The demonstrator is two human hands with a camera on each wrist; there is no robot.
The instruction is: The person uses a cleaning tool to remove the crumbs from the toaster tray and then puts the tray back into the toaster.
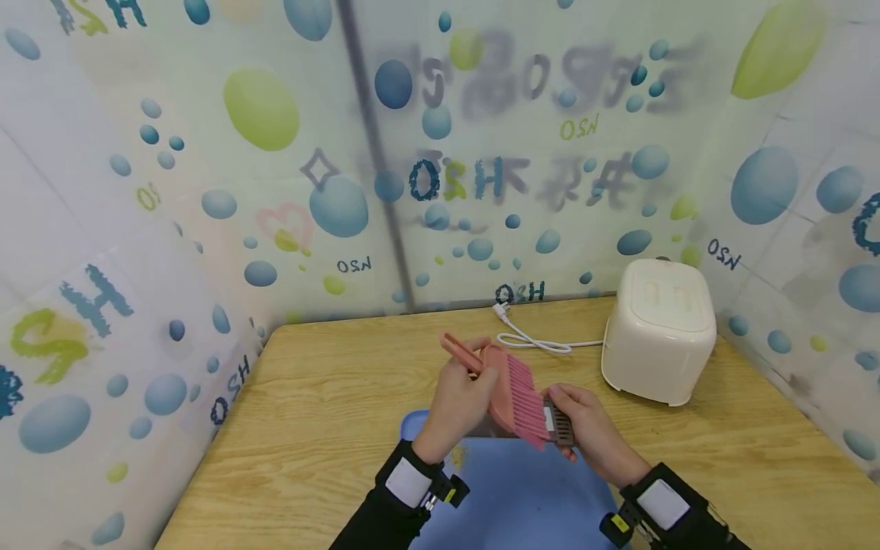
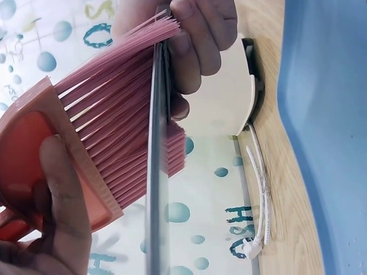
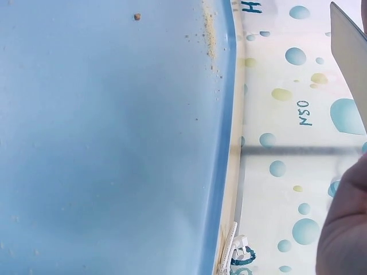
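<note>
My left hand point(image 1: 464, 401) grips a coral-pink brush point(image 1: 503, 382) with pink bristles, its short handle pointing up and left. My right hand point(image 1: 596, 429) pinches a flat, blade-like tool point(image 1: 560, 424) by its grey-brown slotted end. Seen from the left wrist, the tool's thin grey plate point(image 2: 153, 177) stands edge-on, and the bristles lie against it and fan past it. Part of that plate is hidden behind the brush in the head view. Both hands are above a blue tray point(image 1: 516, 496). Tan crumbs point(image 3: 210, 34) lie along one side of the tray in the right wrist view.
A white toaster point(image 1: 656, 344) stands at the back right of the wooden table point(image 1: 330, 412). Its white cord point(image 1: 550, 347) lies bundled on the left, ending in a plug point(image 1: 502, 311). Patterned curtains point(image 1: 268, 111) surround the table at the back and sides.
</note>
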